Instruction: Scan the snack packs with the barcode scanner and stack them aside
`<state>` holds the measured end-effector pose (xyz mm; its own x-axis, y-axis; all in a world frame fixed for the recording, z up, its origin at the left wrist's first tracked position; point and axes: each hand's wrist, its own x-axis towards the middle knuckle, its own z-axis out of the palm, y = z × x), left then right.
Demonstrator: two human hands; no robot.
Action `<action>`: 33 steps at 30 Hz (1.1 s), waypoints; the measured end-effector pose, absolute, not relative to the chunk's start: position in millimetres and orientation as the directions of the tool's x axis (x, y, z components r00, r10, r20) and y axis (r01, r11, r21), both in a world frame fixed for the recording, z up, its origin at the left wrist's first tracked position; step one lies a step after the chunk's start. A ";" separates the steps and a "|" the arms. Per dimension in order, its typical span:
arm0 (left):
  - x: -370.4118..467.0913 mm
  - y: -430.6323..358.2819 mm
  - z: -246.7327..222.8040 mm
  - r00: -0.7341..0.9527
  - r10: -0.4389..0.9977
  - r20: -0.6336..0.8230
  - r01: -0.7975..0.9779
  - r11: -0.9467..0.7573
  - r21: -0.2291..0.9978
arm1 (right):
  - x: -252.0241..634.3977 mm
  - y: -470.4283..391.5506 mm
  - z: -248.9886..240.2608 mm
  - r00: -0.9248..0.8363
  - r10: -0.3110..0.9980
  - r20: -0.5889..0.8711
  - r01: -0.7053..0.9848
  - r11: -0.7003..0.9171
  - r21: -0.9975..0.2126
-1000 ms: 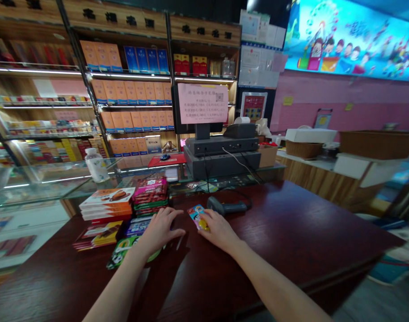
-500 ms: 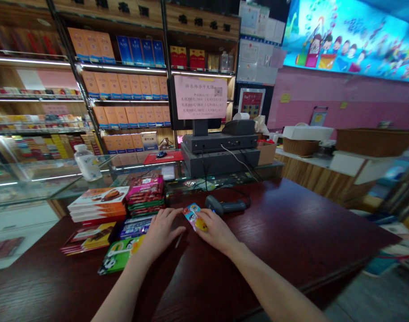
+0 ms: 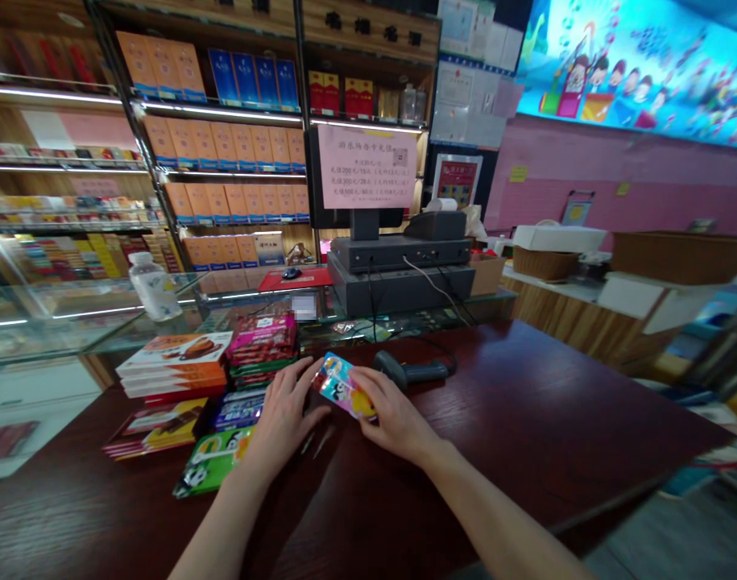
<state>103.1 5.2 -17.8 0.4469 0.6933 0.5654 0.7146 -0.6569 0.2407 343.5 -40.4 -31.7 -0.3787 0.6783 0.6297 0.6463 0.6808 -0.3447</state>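
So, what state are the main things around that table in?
Multicoloured packet: held in the right hand
Left hand: spread, near that packet
Green packet: lying, partly hidden
White-and-orange boxes: stacked
Pink-and-red packets: piled
Scanner: lying on the table
Bottle: upright, capped

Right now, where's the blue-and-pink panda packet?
In the head view, the packet is below the picture's middle, held by the right hand, with the left hand near its left end. The dark scanner lies to its right.
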 end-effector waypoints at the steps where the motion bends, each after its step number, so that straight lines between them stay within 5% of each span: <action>1: 102.3 4.6 -16.9 0.457 0.687 0.566 0.713 -0.663 0.229 | 343.6 -40.9 -30.5 -0.396 0.661 0.638 0.639 0.697 -0.325; 11: 96.2 -1.2 -10.4 0.565 0.689 0.454 0.732 -0.673 0.110 | 342.6 -46.8 -22.7 -0.547 0.561 0.621 0.603 0.779 -0.174; 24: 97.2 -3.1 -8.2 0.542 0.661 0.519 0.753 -0.656 0.049 | 344.4 -43.7 -26.5 -0.557 0.555 0.618 0.631 0.767 -0.120; 33: 91.4 -3.3 -6.2 0.468 0.634 0.616 0.785 -0.618 0.041 | 349.5 -37.3 -26.0 -0.382 0.579 0.721 0.714 0.680 -0.168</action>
<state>91.4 -3.3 -6.2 0.4676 0.6344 0.6155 0.7851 -0.6180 0.0407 349.5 -37.3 -26.0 -0.3816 0.5787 0.7208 0.7136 0.6801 -0.1683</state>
